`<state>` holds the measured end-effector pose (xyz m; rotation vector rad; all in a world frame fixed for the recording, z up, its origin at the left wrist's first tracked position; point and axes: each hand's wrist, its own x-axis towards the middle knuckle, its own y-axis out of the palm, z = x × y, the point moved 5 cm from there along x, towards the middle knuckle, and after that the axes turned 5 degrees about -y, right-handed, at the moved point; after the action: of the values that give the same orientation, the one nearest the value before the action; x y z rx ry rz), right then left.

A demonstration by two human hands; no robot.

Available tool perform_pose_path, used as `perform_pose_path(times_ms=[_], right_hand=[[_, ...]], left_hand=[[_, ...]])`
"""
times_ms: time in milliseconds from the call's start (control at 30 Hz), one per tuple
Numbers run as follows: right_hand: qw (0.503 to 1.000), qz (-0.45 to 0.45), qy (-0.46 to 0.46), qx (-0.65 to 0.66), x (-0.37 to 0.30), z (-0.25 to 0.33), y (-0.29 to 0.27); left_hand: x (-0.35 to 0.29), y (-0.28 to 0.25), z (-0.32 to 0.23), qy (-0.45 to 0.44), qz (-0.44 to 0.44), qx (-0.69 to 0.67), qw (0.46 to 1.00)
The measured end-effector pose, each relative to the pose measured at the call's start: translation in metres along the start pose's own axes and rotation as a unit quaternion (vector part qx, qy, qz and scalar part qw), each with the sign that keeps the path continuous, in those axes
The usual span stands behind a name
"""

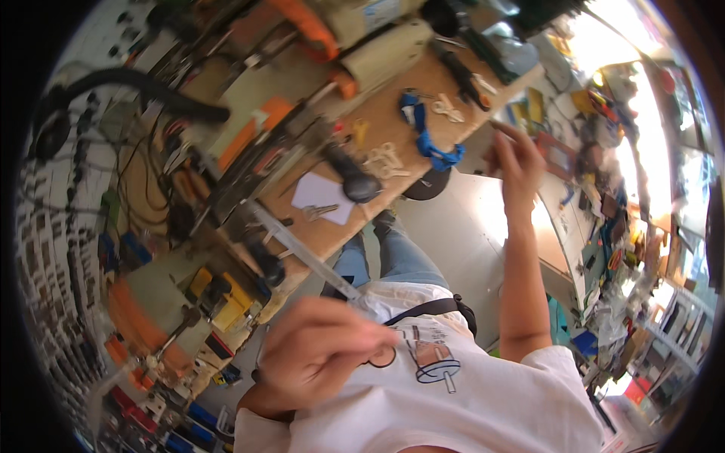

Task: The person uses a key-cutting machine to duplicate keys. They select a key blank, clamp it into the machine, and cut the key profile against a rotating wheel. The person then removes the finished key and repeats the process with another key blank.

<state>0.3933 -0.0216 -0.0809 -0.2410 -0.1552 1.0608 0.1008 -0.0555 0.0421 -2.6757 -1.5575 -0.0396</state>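
Note:
My left hand (313, 351) is raised close in front of my white shirt, blurred, its fingers curled together. Whatever may sit between those fingertips is too smeared to make out. To the right, my right hand (515, 162) is lifted over the bench's right end, with fingers loosely bent and apart and nothing visible in them. Nearest to it on the bench lies a blue strap (430, 140). Small pale keys (447, 109) lie beside the strap, and more keys (387, 160) lie left of it. A white paper (323, 198) with a key (321, 212) on it rests at the bench's front.
A key-cutting machine (249, 162) with a black-knobbed lever (355, 177) stands on the wooden bench (400, 84). A metal bar (302, 253) juts toward me. A black hose (143, 84) arches at the left, near hanging keys (53, 264). Cluttered shelves (612, 219) line the right.

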Motion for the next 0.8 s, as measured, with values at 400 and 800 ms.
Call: perform_pose_path(times_ms=[400,800], right_hand=[[0.948,0.301,0.028,0.096,-0.147,0.098,0.160],[0.961,0.217,0.074,0.157,-0.163,0.092,0.183]], left_hand=[[-0.024,-0.129,0.066,-0.086,-0.311,0.085,0.943],[-0.016,-0.133,0.083,-0.038,-0.266,0.121,0.956]])
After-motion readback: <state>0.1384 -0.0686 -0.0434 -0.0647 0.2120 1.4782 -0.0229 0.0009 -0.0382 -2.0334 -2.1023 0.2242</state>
